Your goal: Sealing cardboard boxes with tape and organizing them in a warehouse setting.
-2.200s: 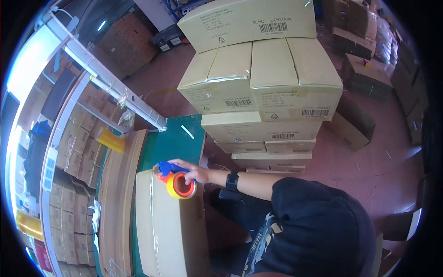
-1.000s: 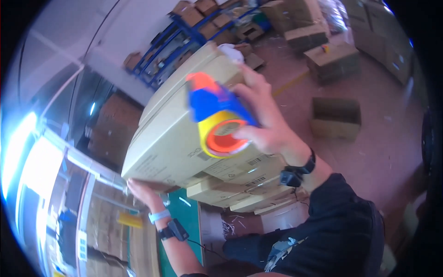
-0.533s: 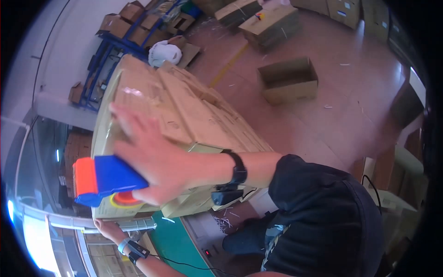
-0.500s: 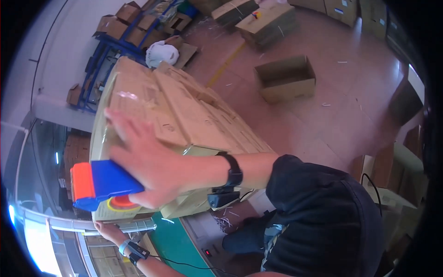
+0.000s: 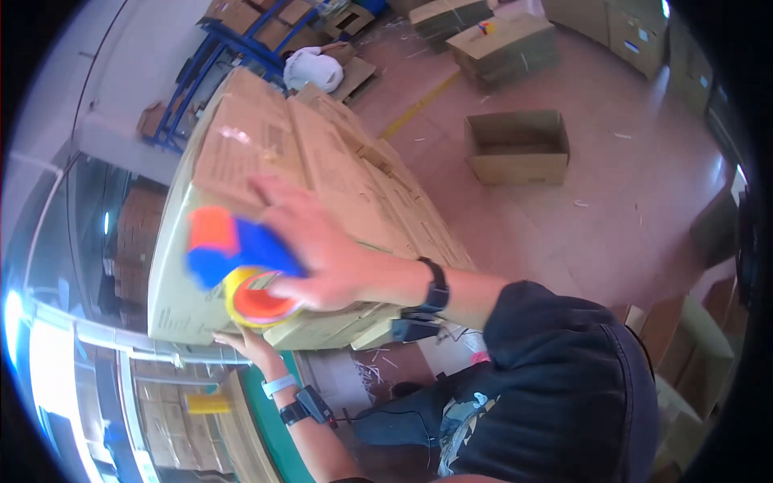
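While the right hand (image 5: 322, 251) grips a tape dispenser (image 5: 264, 245), the left hand (image 5: 256, 348) touches a carton (image 5: 181, 266)

The dispenser, blue and orange with a yellow tape roll (image 5: 238, 296), is in front of the carton's near end; blur hides whether they touch. The right thumb is by the roll, the other fingers reaching toward the carton. From the near side, the left fingers meet its lower edge; I can't tell whether they close on it.

Off to the right of that carton runs a stack of cartons (image 5: 378, 201). Down at the near left, a green tabletop (image 5: 278, 419) shows as a strip beside a wooden board (image 5: 241, 427), with a yellow roll (image 5: 207, 402) to the left of the board. White scraps (image 5: 370, 378) litter the ground by the wearer's leg.

Across the reddish floor (image 5: 596, 233), an open box (image 5: 519, 167) sits on the right, a yellow line (image 5: 419, 106) to its left. At the far left, a person in white (image 5: 314, 71) is bent low near a blue shelving rack (image 5: 217, 60) loaded with boxes.
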`<state>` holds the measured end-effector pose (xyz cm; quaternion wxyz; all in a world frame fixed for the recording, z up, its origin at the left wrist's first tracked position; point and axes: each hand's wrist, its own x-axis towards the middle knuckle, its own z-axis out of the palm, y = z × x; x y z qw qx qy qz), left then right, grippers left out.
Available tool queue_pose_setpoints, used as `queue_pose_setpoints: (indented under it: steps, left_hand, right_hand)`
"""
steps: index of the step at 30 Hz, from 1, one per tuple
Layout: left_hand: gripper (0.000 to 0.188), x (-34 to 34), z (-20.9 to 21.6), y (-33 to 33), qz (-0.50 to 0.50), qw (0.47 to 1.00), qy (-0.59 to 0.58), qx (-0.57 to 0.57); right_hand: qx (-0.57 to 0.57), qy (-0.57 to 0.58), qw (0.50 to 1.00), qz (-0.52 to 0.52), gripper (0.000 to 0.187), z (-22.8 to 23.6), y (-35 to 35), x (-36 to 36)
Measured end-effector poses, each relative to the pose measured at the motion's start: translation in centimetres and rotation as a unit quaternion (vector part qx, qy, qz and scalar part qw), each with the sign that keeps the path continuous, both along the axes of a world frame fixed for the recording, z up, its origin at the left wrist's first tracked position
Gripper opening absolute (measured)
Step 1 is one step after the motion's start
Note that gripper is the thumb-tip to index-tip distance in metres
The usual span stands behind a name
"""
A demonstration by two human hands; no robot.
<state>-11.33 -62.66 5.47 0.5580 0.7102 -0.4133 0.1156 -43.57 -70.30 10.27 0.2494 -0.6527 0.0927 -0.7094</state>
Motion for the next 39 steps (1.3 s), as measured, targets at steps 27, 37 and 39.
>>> queue_pose_setpoints:
  steps: [27, 37, 39]
  left_hand:
    - [0.035, -1.1, -15.1, 26.0, -0.112, 0.965, -0.040, 0.233]
    - [0.016, -0.8, -14.0, 65.8, 0.618, 0.764, -0.075, 0.168]
    - [0.017, -0.2, -17.8, 71.3, 0.657, 0.735, -0.034, 0.167]
  right_hand:
    - [0.056, 0.149, 0.920, 0.357, 0.078, -11.8, 8.9, 8.7]
    - [0.310, 0.367, 0.625, 0.615, 0.040, -25.7, 22.6, 50.7]
    - [0.276, 0.366, 0.624, 0.633, 0.034, -27.7, 23.9, 58.0]
